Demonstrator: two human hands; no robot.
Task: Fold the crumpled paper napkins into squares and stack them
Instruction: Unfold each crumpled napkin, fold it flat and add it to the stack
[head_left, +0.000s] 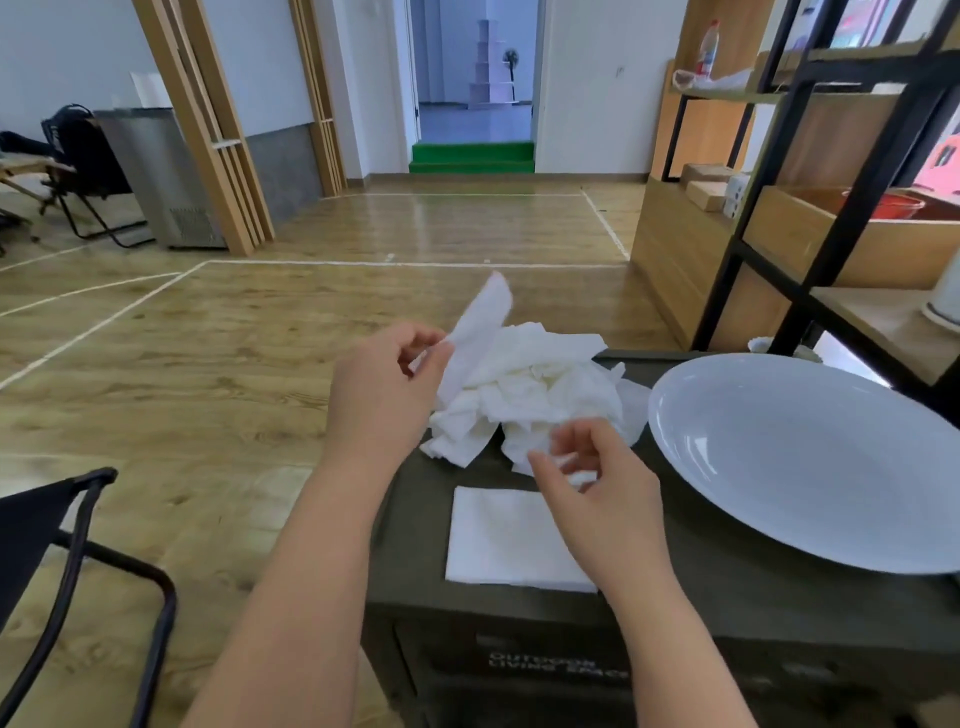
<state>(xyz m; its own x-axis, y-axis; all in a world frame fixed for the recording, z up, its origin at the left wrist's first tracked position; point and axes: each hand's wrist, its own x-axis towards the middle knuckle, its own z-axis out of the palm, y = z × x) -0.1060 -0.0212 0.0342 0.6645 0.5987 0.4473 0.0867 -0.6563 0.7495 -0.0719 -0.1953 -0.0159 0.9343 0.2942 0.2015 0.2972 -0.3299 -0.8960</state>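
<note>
The left hand is pinching a napkin strip at the crumpled pile's ten o'clock; the right hand's fingers are curling onto its six o'clock edge; a folded square is lying below on the table.

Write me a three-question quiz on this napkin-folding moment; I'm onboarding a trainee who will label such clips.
1. True or false: the folded napkin lies inside the white plate.
2. Which hand pinches the napkin strip lifted above the crumpled napkin pile? A) left hand B) right hand
3. Fill in: the pile sits on the dark storage box, to the ___ of the plate.

Key
1. False; it lies flat on the box, beside the plate.
2. A.
3. Left.
</note>
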